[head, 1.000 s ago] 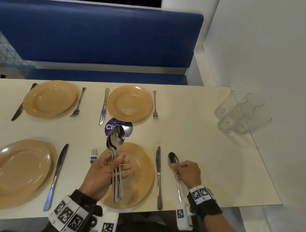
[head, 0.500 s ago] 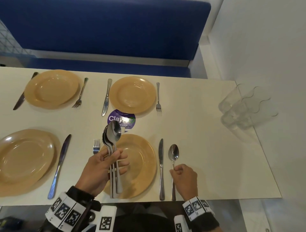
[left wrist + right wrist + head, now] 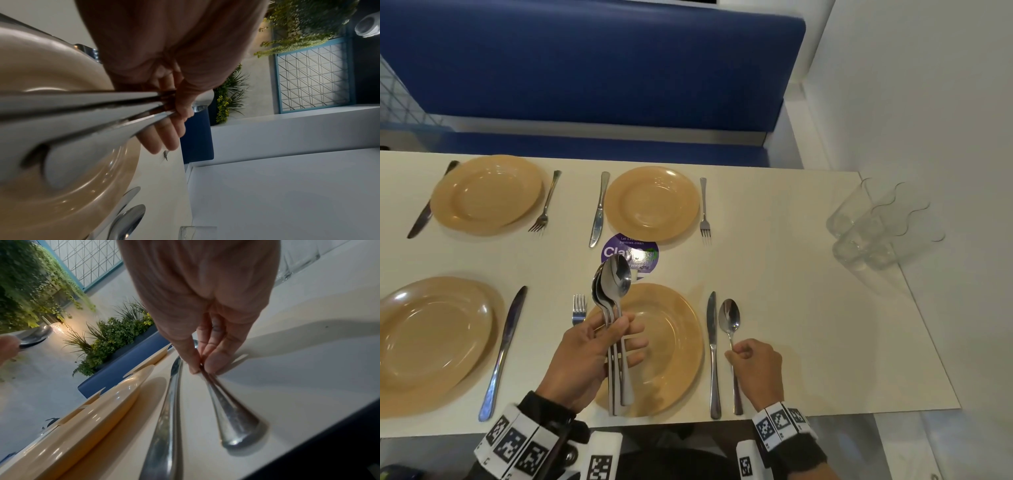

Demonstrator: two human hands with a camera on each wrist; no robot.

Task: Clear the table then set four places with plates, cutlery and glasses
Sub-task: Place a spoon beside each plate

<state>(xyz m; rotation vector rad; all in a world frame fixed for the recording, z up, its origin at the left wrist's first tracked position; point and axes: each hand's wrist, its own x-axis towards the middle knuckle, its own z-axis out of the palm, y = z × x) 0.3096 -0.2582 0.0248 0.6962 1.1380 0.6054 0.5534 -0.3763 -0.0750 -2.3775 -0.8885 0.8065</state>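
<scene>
The table carries 4 tan plates, 2 along the far edge and 2 along the near edge; the near-right plate sits by the near edge w/ a fork to its left and a knife just beside its right rim. Right hand pinches the handle of a single spoon between thumb & fingertips, the spoon lying flat on the table just right of that knife, bowl pointing to the far edge. Left hand grasps a bundle of spoons above the plate, bowls up; looks like 3, but they overlap so can't be sure. To finish this step well, IMO: keep the spoon parallel to the knife, handle end level w/ the knife's near the near edge, a small gap between them, then let go w/o dragging it. Keep the bundle steady so nothing slips onto the plate. Counts: 4 plates, 4 knives, 3 forks visible (near-left place's fork out of view), 1 spoon laid, approx 3 in hand, and clear glasses clustered at the right edge by the wall, prob 4, hard to separate. None set at a place yet.
</scene>
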